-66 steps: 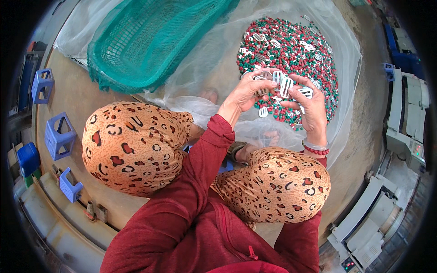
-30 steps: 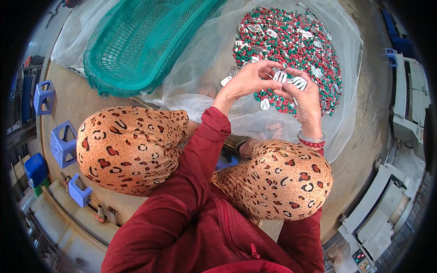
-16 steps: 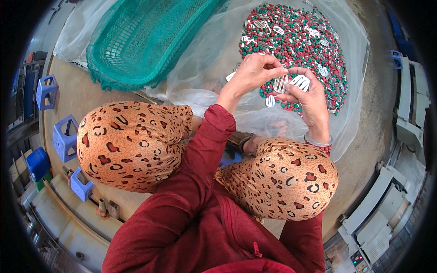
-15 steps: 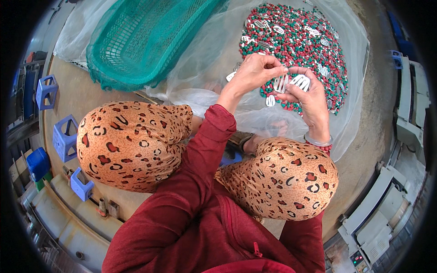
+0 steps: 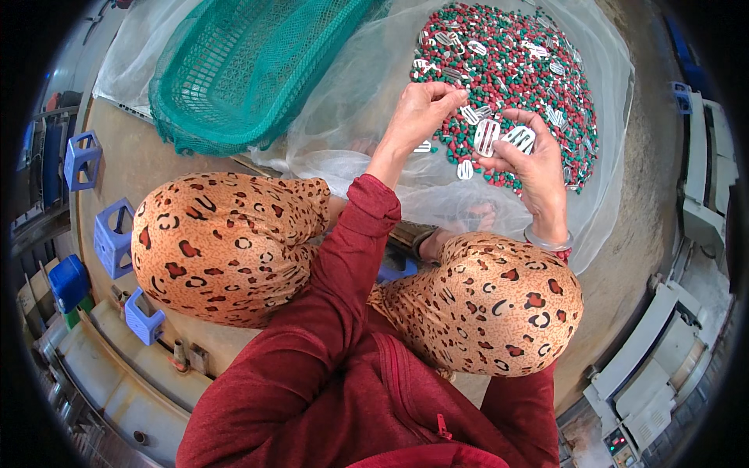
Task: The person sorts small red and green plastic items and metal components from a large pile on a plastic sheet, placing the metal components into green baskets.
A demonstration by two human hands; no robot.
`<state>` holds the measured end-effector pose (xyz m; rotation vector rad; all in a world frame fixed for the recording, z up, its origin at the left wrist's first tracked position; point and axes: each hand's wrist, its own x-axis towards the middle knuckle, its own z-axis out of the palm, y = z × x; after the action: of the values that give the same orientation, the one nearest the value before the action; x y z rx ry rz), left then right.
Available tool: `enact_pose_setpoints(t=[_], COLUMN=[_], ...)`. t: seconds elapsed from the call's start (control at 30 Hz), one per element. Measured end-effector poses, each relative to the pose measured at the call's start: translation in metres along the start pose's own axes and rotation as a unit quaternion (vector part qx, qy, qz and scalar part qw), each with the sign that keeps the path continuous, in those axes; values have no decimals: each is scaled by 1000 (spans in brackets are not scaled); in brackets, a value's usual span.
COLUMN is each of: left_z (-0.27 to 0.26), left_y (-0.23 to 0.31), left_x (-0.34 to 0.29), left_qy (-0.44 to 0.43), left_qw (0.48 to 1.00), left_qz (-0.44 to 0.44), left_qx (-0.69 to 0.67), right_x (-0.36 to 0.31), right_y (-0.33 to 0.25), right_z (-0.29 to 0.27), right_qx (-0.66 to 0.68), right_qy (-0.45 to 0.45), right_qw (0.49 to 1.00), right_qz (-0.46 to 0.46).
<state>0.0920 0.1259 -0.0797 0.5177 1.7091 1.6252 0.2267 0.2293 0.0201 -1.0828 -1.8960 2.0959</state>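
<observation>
head view, looking down on a squatting person. the left hand [image 5: 417, 109], upper centre of the frame, has its fingers curled with thumb and forefinger pinched together at a small white piece; whether that piece is gripped or only touched cannot be told at this size. the right hand [image 5: 527, 168], just right of it and slightly lower, is half closed and holds two white oval buckles [image 5: 502, 137] upright between thumb and fingers, their long axes running roughly up and down the frame. the two hands are near each other but apart, fingertips facing across a narrow gap.

the pile of red and green beads [image 5: 511, 74], mixed with more white buckles, lies directly beyond both hands in the upper right of the frame, on a clear plastic sheet [image 5: 351, 101]. the left hand's fingertips sit at the pile's near left edge; the right hand overlaps its lower edge. a few loose buckles [image 5: 465, 169] lie between the hands and below them.

a green mesh basket [image 5: 250, 70] sits at upper left, well apart from both hands. blue plastic crates [image 5: 113, 234] line the left edge.
</observation>
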Motion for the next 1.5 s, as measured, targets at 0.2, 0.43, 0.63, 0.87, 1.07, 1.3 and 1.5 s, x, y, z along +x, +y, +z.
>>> enact_pose_setpoints(t=[0.2, 0.43, 0.63, 0.87, 1.07, 1.3, 1.5], left_z=[1, 53, 5, -120, -48, -14, -1], left_y=[-5, -38, -40, 40, -3, -118, -161], left_x=[-7, -24, 5, 27, 26, 23, 4], left_qy=[-125, -115, -192, -120, -160, -68, -10], left_qw=[940, 752, 481, 408, 753, 855, 803], left_qz=[-162, -245, -239, 76, 0, -21, -15], left_qx=[-272, -601, -821, -902, -638, 513, 596], right_x=[0, 4, 1, 6, 25, 64, 53], right_y=[0, 20, 13, 67, 135, 265, 282], right_z=[2, 9, -15, -40, -72, -42, -29], right_qx=[-64, -160, -79, -58, -77, -489, -464], right_qy=[-16, -116, -4, -7, 65, 101, 89], right_qw=[997, 964, 977, 984, 994, 861, 879], right_qz=[-37, -176, -200, -169, -43, -98, -72])
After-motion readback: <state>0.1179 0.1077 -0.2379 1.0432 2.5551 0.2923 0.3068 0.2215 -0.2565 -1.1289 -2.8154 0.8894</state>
